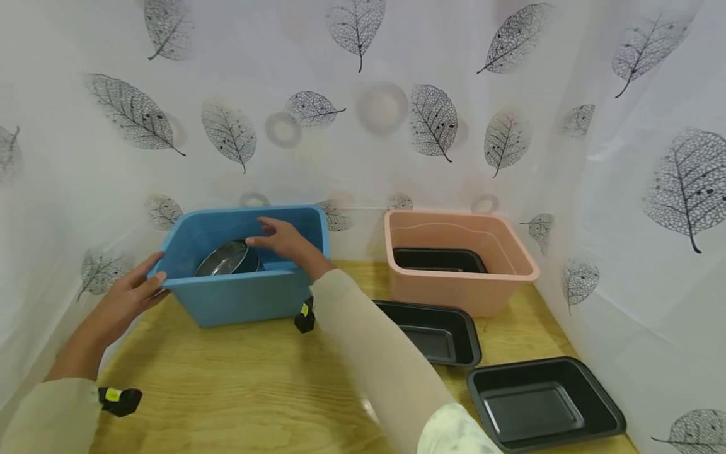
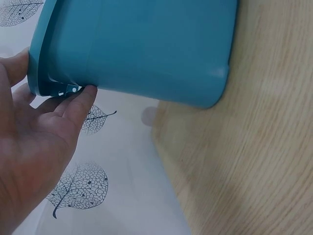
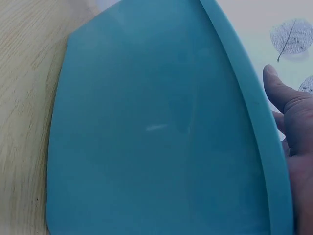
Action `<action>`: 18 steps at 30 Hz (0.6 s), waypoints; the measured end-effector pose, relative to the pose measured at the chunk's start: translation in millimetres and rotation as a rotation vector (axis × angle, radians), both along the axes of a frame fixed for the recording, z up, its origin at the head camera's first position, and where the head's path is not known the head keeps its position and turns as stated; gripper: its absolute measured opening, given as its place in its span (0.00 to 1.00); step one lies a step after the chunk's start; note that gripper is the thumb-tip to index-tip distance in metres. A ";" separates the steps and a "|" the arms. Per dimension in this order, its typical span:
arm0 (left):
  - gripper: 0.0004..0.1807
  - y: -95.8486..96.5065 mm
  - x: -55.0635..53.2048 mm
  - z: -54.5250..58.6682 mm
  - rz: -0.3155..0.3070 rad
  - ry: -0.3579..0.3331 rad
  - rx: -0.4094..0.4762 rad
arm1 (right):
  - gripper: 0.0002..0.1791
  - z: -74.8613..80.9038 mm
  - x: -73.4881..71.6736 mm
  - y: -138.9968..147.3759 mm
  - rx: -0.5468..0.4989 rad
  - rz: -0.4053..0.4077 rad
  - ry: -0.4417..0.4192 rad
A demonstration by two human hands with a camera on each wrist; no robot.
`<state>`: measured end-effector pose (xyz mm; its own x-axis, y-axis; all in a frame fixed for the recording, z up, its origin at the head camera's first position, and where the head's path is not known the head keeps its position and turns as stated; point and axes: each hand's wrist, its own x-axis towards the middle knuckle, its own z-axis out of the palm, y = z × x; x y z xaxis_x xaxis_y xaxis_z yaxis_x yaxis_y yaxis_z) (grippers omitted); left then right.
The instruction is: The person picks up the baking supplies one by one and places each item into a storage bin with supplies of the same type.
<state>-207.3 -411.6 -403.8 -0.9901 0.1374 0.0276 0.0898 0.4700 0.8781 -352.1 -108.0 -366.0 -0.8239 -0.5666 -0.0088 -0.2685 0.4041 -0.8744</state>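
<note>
A blue plastic bin point(image 1: 244, 301) stands at the back left of the table. My left hand point(image 1: 133, 287) grips its left end at the rim; in the left wrist view the fingers point(image 2: 80, 105) curl up under the lip. Inside the bin lies a round metal pan point(image 1: 224, 258), tilted, with a darker piece partly visible beside it. Over the bin's interior is my right hand point(image 1: 282, 239), thumb and forefinger spread apart. Its thumb tip is close to the pan's edge; whether they touch is unclear. From the right wrist, the bin's wall hides part of that hand point(image 3: 298, 117).
A pink bin point(image 1: 454, 293) at the back right holds a dark rectangular pan point(image 1: 439, 258). Two black loaf pans lie in front: one point(image 1: 437, 337) against the pink bin, another point(image 1: 544, 403) nearer the right edge. Leaf-patterned curtain point(image 1: 340, 157) surrounds the wooden table point(image 1: 227, 384).
</note>
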 end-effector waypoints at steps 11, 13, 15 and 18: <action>0.37 -4.6 -0.5 1.6 -0.004 -0.023 0.000 | 0.39 8.8 8.0 22.7 -0.050 0.050 0.030; 0.37 -4.5 -0.4 1.3 -0.006 -0.020 0.006 | 0.39 8.8 8.4 29.8 -0.074 0.052 0.033; 0.37 -3.3 0.2 0.7 -0.007 -0.017 0.015 | 0.40 7.4 8.5 37.0 -0.096 0.053 0.042; 0.37 -0.8 0.4 -1.7 0.006 -0.011 0.002 | 0.40 7.5 11.1 46.2 -0.120 0.055 0.043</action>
